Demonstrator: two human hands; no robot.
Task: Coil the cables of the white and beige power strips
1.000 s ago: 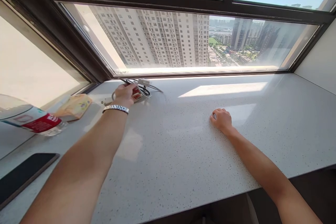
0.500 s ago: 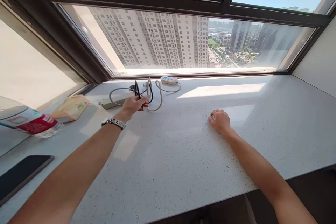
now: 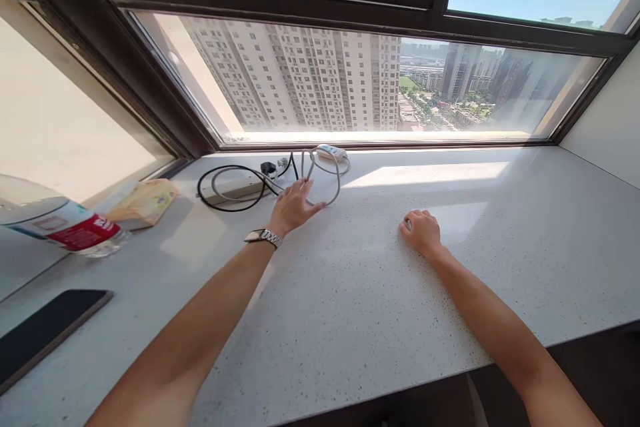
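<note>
My left hand, with a watch on the wrist, reaches over the countertop with its fingers apart and thumb stretched to the right. Its fingers touch a loop of white cable. Left of the hand, a black cable lies in a loop across a long pale power strip. A black plug sits at the strip's far end. Behind the white loop is a small white controller box on a cord. My right hand rests on the countertop, its fingers curled closed.
On the left lie a plastic bottle with a red label, a soft tissue pack and a dark phone. The speckled white countertop ends in a front edge at the bottom. A dark window frame runs behind it.
My left hand has let go of the gathered black and white cables and moved right, its fingers opening. The black cable now lies looped over the power strip. My right hand stays put.
</note>
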